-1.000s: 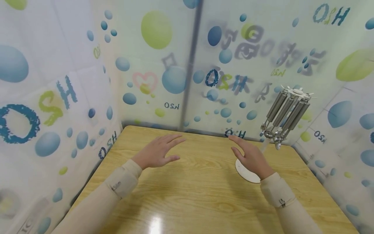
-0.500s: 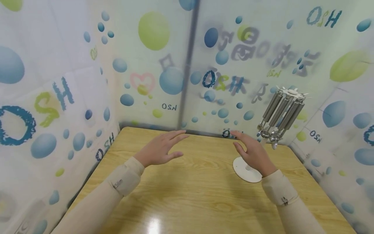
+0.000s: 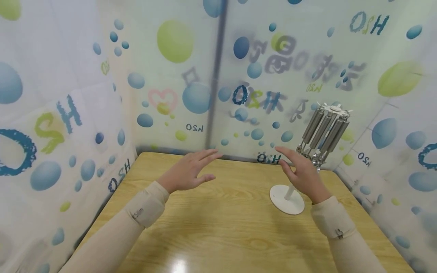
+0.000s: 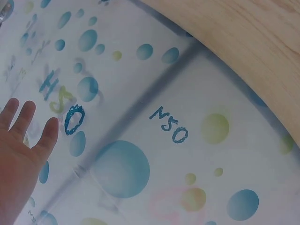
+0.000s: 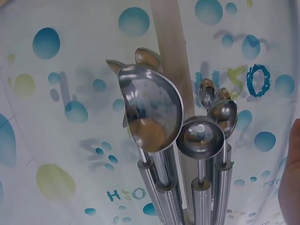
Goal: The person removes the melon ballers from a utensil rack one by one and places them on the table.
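A white stand (image 3: 285, 204) with a round base stands at the right of the table, and several metal utensils (image 3: 326, 131) with steel handles hang from its top. My right hand (image 3: 303, 175), fingers extended and holding nothing, is nearest to it and overlaps the utensils' lower ends in the head view. Seen from the right wrist, a large ladle (image 5: 152, 105) and a smaller ladle (image 5: 201, 137) hang with other spoon-like heads, apart from the edge of my hand. My left hand (image 3: 189, 170) hovers over the table's left middle, palm inward, fingers straight, touching nothing.
The wooden table (image 3: 218, 227) runs back to a patterned curtain (image 3: 170, 76) with bubbles and lettering. Similar curtains enclose the left (image 3: 78, 159) and right sides of the table.
My right hand has moved right and slightly forward, closer to the hanging utensils, uncovering more of the stand's base. The head view has shifted slightly. My left hand has hardly moved.
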Action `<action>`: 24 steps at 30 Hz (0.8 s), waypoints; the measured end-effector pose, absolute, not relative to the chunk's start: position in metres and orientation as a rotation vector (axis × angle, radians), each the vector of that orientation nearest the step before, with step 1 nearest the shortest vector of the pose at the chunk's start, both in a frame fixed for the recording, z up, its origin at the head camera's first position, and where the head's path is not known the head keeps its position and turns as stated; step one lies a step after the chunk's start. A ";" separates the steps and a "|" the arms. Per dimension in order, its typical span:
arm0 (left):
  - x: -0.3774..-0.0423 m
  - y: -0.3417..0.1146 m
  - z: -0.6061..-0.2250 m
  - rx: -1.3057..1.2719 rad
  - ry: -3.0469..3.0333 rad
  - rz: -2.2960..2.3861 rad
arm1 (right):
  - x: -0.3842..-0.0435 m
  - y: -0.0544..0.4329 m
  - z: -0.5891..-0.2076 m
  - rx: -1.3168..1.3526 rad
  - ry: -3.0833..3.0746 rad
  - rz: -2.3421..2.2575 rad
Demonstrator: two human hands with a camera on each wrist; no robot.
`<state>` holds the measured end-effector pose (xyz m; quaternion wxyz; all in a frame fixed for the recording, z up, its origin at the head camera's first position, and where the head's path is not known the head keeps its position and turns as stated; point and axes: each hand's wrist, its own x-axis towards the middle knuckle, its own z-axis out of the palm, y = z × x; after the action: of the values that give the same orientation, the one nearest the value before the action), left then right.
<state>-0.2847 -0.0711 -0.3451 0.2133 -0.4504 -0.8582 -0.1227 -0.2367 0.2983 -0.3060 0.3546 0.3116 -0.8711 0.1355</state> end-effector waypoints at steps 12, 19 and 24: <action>-0.284 -0.065 -0.345 -1.251 -2.407 -0.363 | -0.227 0.323 -0.264 0.695 -1.960 0.384; -0.285 -0.062 -0.349 -1.261 -2.406 -0.373 | -0.226 0.335 -0.244 0.615 -1.771 0.426; -0.285 -0.059 -0.350 -1.276 -2.389 -0.383 | -0.229 0.346 -0.226 0.471 -1.620 0.534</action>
<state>-0.2854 -0.0593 -0.3500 0.2019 -0.4570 -0.8554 -0.1371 -0.2290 0.3459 -0.2264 0.6334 0.2060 -0.7084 0.2337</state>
